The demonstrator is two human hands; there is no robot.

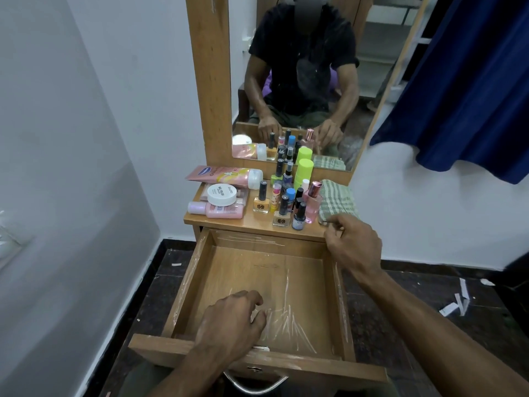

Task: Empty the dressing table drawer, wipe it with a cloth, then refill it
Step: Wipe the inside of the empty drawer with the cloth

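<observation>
Head view, looking down over a small wooden dressing table (249, 222) whose drawer (257, 282) is standing pulled fully out toward the person. Nothing is lying inside the drawer; only pale scratch marks are showing on its floor, so the emptying step is judged complete and the wiping step is judged to be starting. Its former contents are crowding the tabletop: a pink tube (223, 174) lying along the back, a round white jar (222, 194) resting on flat pink packets, a pink bottle (217, 210) on its side, and a cluster of upright nail polish bottles (283, 202) beside a green-capped container (304, 167). A checked cloth (336, 200) is lying bunched at the right end of the tabletop, just beside the bottles. The right hand (353, 243) is reaching toward the cloth's near edge with fingers curled; whether it is already pinching the fabric cannot be told. The left hand (233, 322) is hanging loosely half-open inside the drawer near its front wall, grasping nothing. The cloth is likely soft, light and limp, so it should be gathered by the near edge and drawn away from the bottles, which are probably glass, top-heavy and easily toppled.
</observation>
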